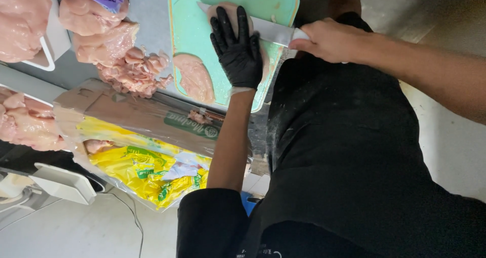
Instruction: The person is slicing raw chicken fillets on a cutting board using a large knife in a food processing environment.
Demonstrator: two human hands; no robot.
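While my black-gloved left hand presses flat on the pale raw chicken breast, my bare right hand grips tight the steel-bladed knife over the green plastic cutting board.

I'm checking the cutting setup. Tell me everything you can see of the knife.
The knife has a long, broad, pale metal blade that looks like steel. It lies flat, level with the green cutting board, its blade passing sideways into a raw chicken breast. The bare right hand wraps the handle, hiding nearly all of it. The black-gloved left hand presses flat on the meat, over the blade's middle. The tip shows past the meat.
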